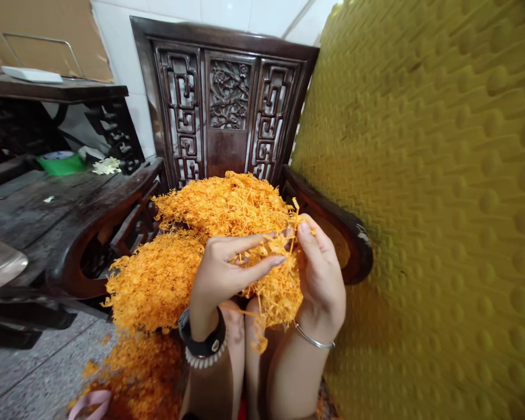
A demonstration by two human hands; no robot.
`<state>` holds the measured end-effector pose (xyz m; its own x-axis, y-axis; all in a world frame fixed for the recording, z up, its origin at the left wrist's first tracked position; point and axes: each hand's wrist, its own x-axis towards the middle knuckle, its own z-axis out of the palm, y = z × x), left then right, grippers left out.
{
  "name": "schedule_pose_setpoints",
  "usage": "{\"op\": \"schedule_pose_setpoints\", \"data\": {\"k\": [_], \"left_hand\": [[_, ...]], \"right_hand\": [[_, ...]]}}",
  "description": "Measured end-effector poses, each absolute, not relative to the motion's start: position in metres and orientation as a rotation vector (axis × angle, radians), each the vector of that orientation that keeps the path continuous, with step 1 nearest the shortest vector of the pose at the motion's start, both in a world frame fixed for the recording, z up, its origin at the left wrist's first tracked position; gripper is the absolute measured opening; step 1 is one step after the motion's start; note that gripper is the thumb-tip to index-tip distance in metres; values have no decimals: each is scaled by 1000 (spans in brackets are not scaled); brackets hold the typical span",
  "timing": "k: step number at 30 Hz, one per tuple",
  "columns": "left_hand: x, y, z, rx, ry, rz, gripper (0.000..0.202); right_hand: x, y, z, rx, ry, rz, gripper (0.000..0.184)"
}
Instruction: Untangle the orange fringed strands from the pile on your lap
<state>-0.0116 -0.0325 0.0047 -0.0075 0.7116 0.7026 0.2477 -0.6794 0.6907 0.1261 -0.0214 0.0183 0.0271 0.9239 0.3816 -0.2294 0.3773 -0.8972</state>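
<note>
A thin orange sprig (296, 219), which looks like a moulded plastic flower stem, is pinched between the thumb and fingers of my right hand (321, 265). My left hand (227, 265) reaches across from the left, its thumb and index finger stretched out and apart, with the fingertips close to the sprig. Its other fingers are mostly hidden. Just below my left hand hangs another orange piece (259, 341); what holds it is not visible. Large tangled heaps of the same orange pieces (157, 280) lie behind and beside my hands, over my lap and the chair seat.
A dark carved wooden chair back (227, 149) stands ahead, with a curved armrest (361, 248) at right. A yellow textured mat (437, 192) walls the right side. On the left wooden surface sits a green tape roll (61, 163). Below, a pink ring (90, 403) lies near orange pieces.
</note>
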Motion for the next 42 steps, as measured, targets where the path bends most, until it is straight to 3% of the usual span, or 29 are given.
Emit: {"op": "schedule_pose_setpoints", "data": {"k": [3, 8, 12, 17, 22, 34, 42], "left_hand": [[-8, -32, 7, 1864, 997, 1869, 11], [-3, -29, 9, 1721, 870, 1859, 30], [1, -26, 4, 1656, 867, 1779, 13], [7, -24, 0, 1766, 961, 1699, 44], [15, -20, 5, 1820, 961, 1795, 15], [22, -15, 8, 542, 88, 1975, 42], [15, -23, 12, 837, 325, 2079, 26]], "right_hand": [[122, -24, 20, -738, -1188, 1015, 12], [114, -29, 26, -694, -1202, 1118, 23], [113, -27, 26, -737, -1174, 1049, 22], [114, -24, 26, -757, -1093, 995, 17], [114, -21, 24, -729, -1031, 1051, 16], [113, -22, 34, -303, -725, 1199, 30], [114, -24, 29, -670, -664, 900, 22]]}}
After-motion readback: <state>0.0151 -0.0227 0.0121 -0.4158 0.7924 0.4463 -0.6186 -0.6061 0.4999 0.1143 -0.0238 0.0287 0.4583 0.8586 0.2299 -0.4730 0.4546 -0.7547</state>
